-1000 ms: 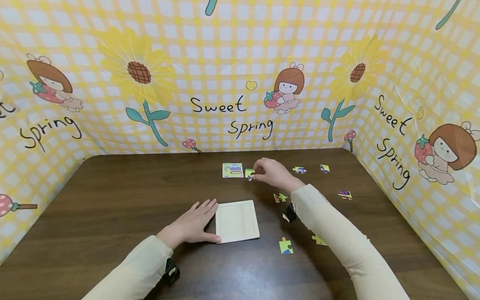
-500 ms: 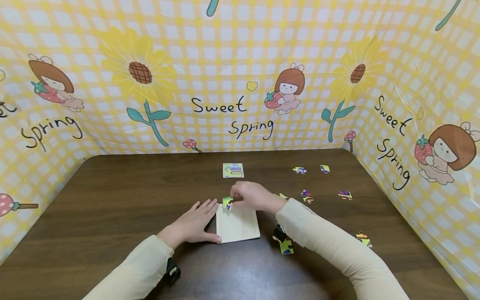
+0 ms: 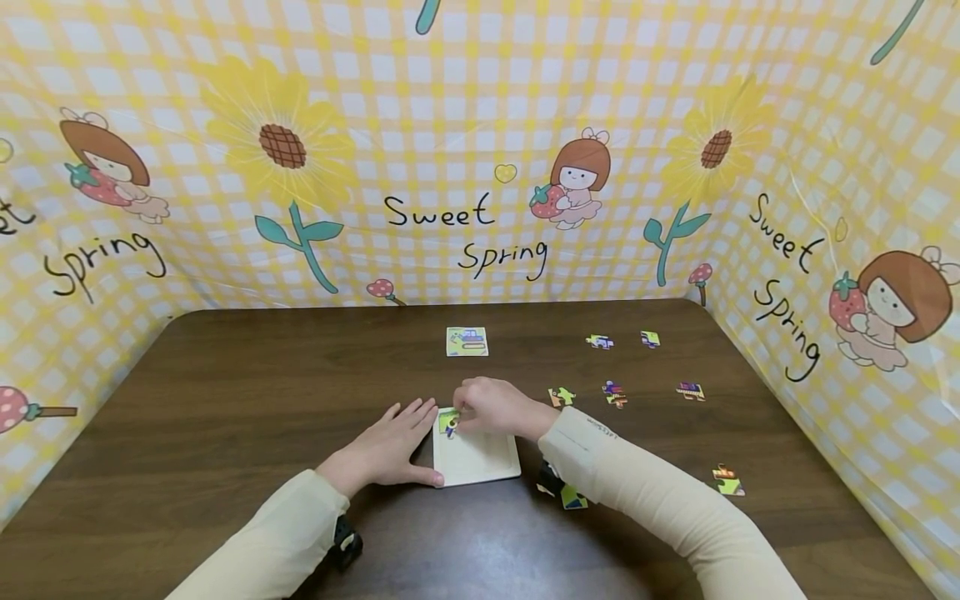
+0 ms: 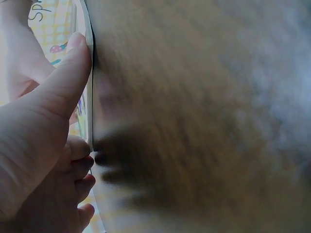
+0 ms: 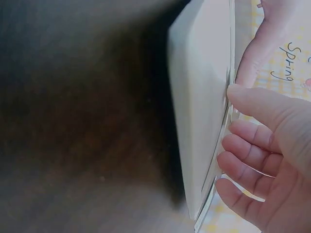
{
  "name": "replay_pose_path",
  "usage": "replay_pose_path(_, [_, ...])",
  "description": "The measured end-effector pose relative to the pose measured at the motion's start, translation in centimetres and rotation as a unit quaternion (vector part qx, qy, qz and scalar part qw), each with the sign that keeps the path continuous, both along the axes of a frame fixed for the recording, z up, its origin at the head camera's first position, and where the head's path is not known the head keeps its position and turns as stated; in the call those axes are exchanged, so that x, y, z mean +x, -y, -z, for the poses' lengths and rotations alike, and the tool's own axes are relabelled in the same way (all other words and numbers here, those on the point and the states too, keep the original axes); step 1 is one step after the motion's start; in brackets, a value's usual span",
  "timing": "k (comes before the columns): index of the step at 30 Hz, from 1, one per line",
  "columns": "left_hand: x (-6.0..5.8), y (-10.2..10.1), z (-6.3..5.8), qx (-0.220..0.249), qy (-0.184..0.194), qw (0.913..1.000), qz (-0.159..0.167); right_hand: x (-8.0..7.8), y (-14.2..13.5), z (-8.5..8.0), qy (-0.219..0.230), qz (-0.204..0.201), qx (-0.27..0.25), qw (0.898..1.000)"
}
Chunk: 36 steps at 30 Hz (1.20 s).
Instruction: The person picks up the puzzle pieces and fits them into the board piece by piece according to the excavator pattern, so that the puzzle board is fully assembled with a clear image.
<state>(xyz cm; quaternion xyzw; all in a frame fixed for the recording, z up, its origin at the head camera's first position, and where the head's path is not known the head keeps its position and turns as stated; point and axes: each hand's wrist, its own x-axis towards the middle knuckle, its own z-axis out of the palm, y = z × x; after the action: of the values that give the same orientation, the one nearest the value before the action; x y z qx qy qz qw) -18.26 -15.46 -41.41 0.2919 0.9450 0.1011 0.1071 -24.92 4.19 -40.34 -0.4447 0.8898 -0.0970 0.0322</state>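
A pale wooden puzzle tray [image 3: 480, 460] lies on the table. My left hand [image 3: 386, 446] rests flat along its left side with fingers stretched out; in the left wrist view the thumb [image 4: 73, 73] sits against the tray's edge. A yellow-green jigsaw piece [image 3: 447, 421] is at the tray's far left corner, pinched by my right hand [image 3: 495, 407]. In the right wrist view the thumb tip [image 5: 238, 92] is down at the tray's surface, the other fingers curl beside it, and the piece is hidden.
Beyond the tray lies a small picture card [image 3: 467, 342] showing a vehicle. Several loose jigsaw pieces are spread to the right, including a purple-red one [image 3: 615, 394] and a green-orange one [image 3: 727, 481]. My right sleeve partly covers a yellow-green piece [image 3: 574, 498]. A checked cloth [image 3: 337, 250] surrounds the table.
My right hand has carried the jigsaw piece from beside the picture card toward me and left, down to the tray's far left corner. My left hand has stayed at the tray.
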Motion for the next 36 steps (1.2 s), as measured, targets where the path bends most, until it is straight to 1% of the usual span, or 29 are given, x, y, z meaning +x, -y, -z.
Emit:
replay_pose_path(8, [0.0, 0.0, 0.0, -0.002, 0.001, 1.0000, 0.001, 0.0, 0.2, 0.2, -0.010, 0.002, 0.022, 1.000])
replay_pose_path(18, [0.0, 0.0, 0.0, -0.007, 0.003, 1.0000, 0.001, 0.2, 0.2, 0.0, -0.014, -0.002, 0.012, 1.000])
replay_pose_path(23, [0.0, 0.0, 0.1, -0.006, 0.000, 1.0000, 0.000, 0.2, 0.1, -0.1, -0.003, 0.002, 0.009, 1.000])
replay_pose_path(25, [0.0, 0.0, 0.1, -0.005, -0.003, 1.0000, 0.001, 0.0, -0.1, -0.2, 0.004, 0.005, -0.001, 1.000])
replay_pose_path(27, [0.1, 0.0, 0.0, -0.006, -0.005, 1.0000, 0.002, -0.3, -0.5, -0.3, 0.014, 0.014, -0.013, 1.000])
replay_pose_path(30, [0.1, 0.0, -0.1, -0.006, -0.004, 1.0000, 0.001, -1.0, -1.3, -0.6, 0.030, 0.038, -0.033, 0.998])
replay_pose_path(33, [0.1, -0.1, -0.2, -0.007, 0.001, 1.0000, -0.001, -1.8, -2.6, -1.1, 0.048, 0.068, -0.051, 0.995])
replay_pose_path(36, [0.2, -0.1, -0.3, -0.011, 0.005, 0.9999, -0.002, -2.8, -4.3, -1.7, 0.053, 0.091, -0.069, 0.992])
